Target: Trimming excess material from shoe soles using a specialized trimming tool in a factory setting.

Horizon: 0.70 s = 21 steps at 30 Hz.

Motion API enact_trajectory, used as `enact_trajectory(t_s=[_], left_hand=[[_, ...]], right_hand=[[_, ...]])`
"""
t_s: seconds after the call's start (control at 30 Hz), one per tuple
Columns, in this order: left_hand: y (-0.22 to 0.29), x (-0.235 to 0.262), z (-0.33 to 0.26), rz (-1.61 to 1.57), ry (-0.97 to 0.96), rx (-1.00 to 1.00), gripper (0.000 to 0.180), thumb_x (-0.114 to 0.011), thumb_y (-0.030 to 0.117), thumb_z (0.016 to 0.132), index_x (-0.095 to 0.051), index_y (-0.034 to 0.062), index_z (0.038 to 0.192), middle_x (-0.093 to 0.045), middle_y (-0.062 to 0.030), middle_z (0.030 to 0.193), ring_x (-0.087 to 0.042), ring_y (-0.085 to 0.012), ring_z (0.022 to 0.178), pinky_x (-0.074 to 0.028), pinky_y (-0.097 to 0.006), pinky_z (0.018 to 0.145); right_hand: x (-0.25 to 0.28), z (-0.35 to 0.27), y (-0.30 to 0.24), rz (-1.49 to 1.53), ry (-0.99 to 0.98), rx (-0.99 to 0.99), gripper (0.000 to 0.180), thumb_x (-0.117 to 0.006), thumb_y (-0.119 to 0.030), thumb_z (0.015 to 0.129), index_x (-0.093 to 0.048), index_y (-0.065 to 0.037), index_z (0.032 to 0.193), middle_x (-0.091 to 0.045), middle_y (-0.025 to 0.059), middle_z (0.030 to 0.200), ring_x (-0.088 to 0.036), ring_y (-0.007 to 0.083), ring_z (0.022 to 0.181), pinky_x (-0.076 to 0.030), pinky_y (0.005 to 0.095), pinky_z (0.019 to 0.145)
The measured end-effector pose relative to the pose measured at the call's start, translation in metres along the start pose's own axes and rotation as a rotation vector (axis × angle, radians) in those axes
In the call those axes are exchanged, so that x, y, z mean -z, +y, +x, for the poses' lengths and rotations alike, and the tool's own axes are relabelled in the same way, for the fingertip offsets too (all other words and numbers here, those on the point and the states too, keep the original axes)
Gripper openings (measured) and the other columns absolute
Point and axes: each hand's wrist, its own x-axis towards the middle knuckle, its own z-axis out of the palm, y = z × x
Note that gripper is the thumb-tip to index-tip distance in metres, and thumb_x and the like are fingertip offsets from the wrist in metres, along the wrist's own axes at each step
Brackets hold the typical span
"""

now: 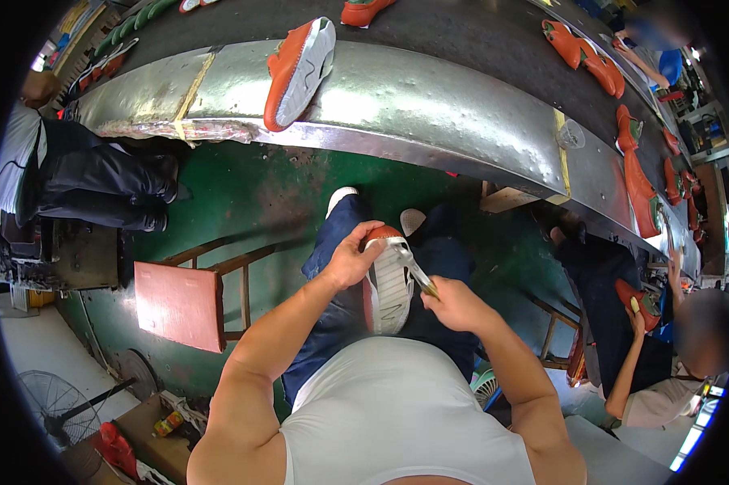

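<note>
A red shoe with a white sole rests sole up across my lap, its toe pointing away from me. My left hand grips it by the toe end, thumb and fingers closed around the red edge. My right hand is closed on the yellowish handle of a silver metal hand tool. The tool's narrow head lies at the sole's right edge near the toe; whether it is a hammer or pincers I cannot tell. Another red shoe with a white sole lies on its side on the metal bench edge ahead.
Ahead runs a long dark conveyor with a shiny metal edge and several red shoes. A reddish stool stands at left, a fan behind it. One person sits at far left; another at right holds a red shoe.
</note>
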Motion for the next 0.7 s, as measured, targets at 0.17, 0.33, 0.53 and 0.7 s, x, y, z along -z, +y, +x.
enact_trajectory(t_s=[0.17, 0.33, 0.53, 0.7], left_hand=[[0.000, 0.007, 0.000, 0.007, -0.054, -0.007, 0.044, -0.062, 0.011, 0.100, -0.049, 0.0070, 0.141, -0.060, -0.0074, 0.127, -0.056, -0.0161, 0.117, -0.046, -0.032, 0.103], [-0.003, 0.015, 0.000, 0.041, -0.109, -0.001, 0.055, -0.062, 0.010, 0.099, -0.042, 0.0082, 0.150, -0.058, -0.0084, 0.132, -0.055, -0.0164, 0.121, -0.044, -0.032, 0.106], [-0.018, 0.002, -0.034, 0.239, 0.040, -0.133, 0.068, -0.067, 0.017, 0.097, -0.032, -0.0093, 0.149, -0.049, -0.0221, 0.146, -0.048, -0.0269, 0.136, -0.038, -0.036, 0.114], [-0.012, 0.002, -0.058, 0.698, 0.153, -0.374, 0.058, -0.060, 0.036, 0.096, -0.048, -0.0040, 0.137, -0.058, -0.0294, 0.127, -0.056, -0.0449, 0.119, -0.045, -0.046, 0.102]], right_hand=[[0.006, 0.000, -0.036, 0.275, 0.203, 0.097, 0.030, -0.053, -0.024, 0.102, -0.056, 0.004, 0.112, -0.067, 0.0211, 0.088, -0.067, 0.0396, 0.079, -0.051, 0.0459, 0.072], [-0.009, 0.027, -0.007, 0.066, 0.195, -0.037, 0.036, -0.055, -0.033, 0.102, -0.058, 0.003, 0.105, -0.065, 0.0188, 0.082, -0.068, 0.0290, 0.074, -0.052, 0.0403, 0.070], [-0.012, 0.050, 0.018, 0.334, 0.481, 0.093, 0.054, -0.080, -0.040, 0.084, -0.056, 0.000, 0.112, -0.069, 0.0143, 0.089, -0.068, 0.0251, 0.081, -0.053, 0.0359, 0.078], [-0.017, 0.064, 0.050, 0.681, 0.231, 0.091, 0.037, -0.076, -0.010, 0.087, -0.056, -0.002, 0.117, -0.065, 0.0038, 0.105, -0.061, 0.0132, 0.095, -0.051, 0.0318, 0.086]])
